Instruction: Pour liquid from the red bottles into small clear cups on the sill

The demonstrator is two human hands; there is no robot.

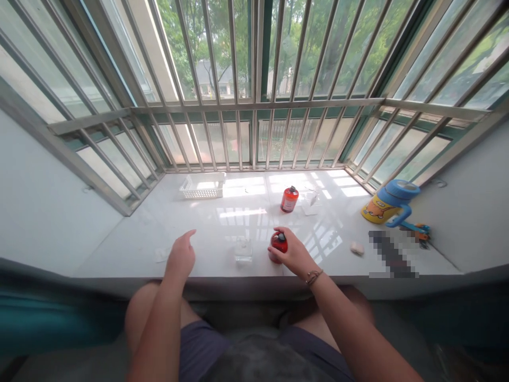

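Observation:
My right hand [295,253] is wrapped around a small red bottle [280,245] with a black cap, which stands near the front edge of the white sill. Thumb and fingers sit on either side of it. To the left, my left hand [182,257] hovers over the sill with its index finger stretched out and nothing visible in it. Between both hands is a clear, glass-like container [243,250]. Beside my left hand lies a small pale, see-through piece [161,255]. Farther back stands a second red bottle [289,200] with a dark cap.
A white perforated basket [202,186] sits at the back left. On the right are a blue and yellow flask [386,202], a blue and orange object [418,231], a small beige lump [357,248] and a pixelated patch. Metal window bars [254,106] bound the sill [214,228].

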